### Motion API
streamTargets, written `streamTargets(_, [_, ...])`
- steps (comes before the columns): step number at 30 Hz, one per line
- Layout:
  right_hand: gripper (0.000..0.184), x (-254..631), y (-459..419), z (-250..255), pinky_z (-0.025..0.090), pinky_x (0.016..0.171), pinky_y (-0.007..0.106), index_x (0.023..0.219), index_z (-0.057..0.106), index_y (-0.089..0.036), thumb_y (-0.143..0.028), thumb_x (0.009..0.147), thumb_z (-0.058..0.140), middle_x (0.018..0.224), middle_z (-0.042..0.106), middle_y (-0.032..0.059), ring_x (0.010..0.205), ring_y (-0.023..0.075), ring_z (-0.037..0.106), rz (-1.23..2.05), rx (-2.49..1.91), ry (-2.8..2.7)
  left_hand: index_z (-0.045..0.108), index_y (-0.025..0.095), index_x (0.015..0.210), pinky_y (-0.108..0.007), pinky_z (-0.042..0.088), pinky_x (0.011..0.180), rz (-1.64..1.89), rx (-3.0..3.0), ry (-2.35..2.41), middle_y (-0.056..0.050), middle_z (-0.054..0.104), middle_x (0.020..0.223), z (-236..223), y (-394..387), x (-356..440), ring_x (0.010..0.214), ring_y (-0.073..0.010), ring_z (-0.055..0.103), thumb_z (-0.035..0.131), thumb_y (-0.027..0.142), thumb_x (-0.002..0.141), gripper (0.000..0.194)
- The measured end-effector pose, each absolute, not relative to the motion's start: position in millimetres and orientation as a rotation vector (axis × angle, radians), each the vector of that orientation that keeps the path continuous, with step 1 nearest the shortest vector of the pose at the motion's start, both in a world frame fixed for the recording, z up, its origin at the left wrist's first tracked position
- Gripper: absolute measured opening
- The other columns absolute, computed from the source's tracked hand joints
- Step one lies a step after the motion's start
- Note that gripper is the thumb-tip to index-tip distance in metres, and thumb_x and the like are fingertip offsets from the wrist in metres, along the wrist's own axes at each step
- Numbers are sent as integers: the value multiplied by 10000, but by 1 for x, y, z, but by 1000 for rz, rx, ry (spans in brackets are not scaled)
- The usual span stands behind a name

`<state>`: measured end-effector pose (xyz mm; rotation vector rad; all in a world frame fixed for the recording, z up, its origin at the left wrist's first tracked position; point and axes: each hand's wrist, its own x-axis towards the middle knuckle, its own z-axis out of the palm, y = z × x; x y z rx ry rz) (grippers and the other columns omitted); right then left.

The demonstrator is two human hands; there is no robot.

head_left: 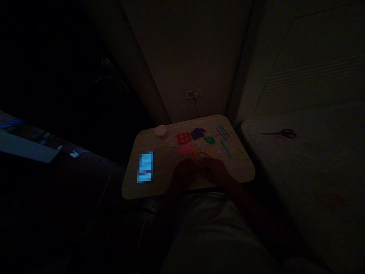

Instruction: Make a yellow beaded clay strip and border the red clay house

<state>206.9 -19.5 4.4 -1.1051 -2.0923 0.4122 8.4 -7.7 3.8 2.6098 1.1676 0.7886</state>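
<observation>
lit phone, wall socket, plugged-in cable, scissors

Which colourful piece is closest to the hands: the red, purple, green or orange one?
The orange piece, the bumpy curved strip just beyond the left hand and right hand. The red piece, purple piece and green piece lie farther off.

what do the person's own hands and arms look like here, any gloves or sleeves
Both the left hand and the right hand look bare, with no gloves visible. The right forearm shows no sleeve; the left one is too dark to be sure. No watch or ring can be made out in this dim light. Pale, creased clothing shows between the arms.
</observation>
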Motion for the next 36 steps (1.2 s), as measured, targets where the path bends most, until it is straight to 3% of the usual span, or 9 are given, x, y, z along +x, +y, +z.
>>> streamTargets(7, [264, 210, -16, 2, 511, 733, 312, 873, 714, -185, -317, 980, 512, 863, 743, 92, 790, 216, 689, 388, -1344, -1677, 669, 193, 942, -354, 536, 805, 1070, 2390, 1281, -77, 677, 897, 2, -9, 4, 845, -204, 627, 452, 299, 1027, 256])
streamTargets(13, [351, 211, -14, 3, 541, 988, 381, 1237, 703, -202, -312, 1019, 451, 1230, 743, 105, 1120, 237, 705, 477, -1245, -1611, 735, 208, 988, -352, 540, 857, 1274, 2084, 1356, -62, 695, 973, 8, -1, -3, 917, -198, 645, 536, 304, 999, 221])
streamTargets(15, [345, 211, -14, 2, 545, 1007, 391, 1234, 707, -201, -301, 1010, 465, 1244, 740, 105, 1137, 237, 704, 492, -1218, -1602, 745, 215, 1043, -356, 541, 874, 1297, 2035, 1343, -65, 701, 1002, 9, 0, -3, 940, -200, 650, 537, 295, 996, 228])
streamTargets(19, [278, 212, -13, 0, 584, 933, 390, 1052, 761, -204, -308, 986, 512, 1087, 786, 102, 1003, 237, 742, 520, -1204, -1565, 762, 221, 1069, -373, 547, 905, 1309, 2010, 1318, -73, 713, 1033, 8, 0, -3, 974, -207, 661, 533, 267, 987, 248])
streamTargets(24, [370, 213, -12, 0, 558, 998, 425, 1289, 670, -185, -307, 998, 476, 1266, 725, 138, 1148, 259, 697, 534, -1206, -1560, 764, 214, 1065, -376, 551, 928, 1331, 1984, 1314, -77, 723, 1065, 7, 0, -4, 1011, -205, 670, 527, 226, 975, 254])
streamTargets(28, [384, 214, -13, 1, 575, 942, 385, 1318, 643, -179, -296, 1004, 455, 1230, 741, 131, 1086, 246, 724, 573, -1208, -1609, 764, 202, 1058, -344, 558, 882, 1317, 1955, 1359, -74, 733, 1037, 8, -1, -4, 965, -195, 676, 580, 219, 948, 215])
streamTargets(32, [310, 213, -14, 3, 585, 797, 319, 1235, 657, -196, -282, 989, 490, 1140, 768, 97, 931, 218, 755, 639, -1214, -1589, 767, 211, 1076, -315, 555, 814, 1287, 1959, 1391, -57, 740, 1000, 9, -2, -4, 892, -181, 671, 649, 211, 904, 208])
streamTargets(36, [226, 212, -14, 2, 558, 738, 292, 1064, 704, -199, -304, 983, 521, 1038, 785, 82, 872, 214, 751, 641, -1208, -1598, 781, 204, 969, -310, 548, 796, 1316, 1972, 1385, -51, 736, 948, 7, -1, -4, 860, -175, 666, 677, 228, 887, 135])
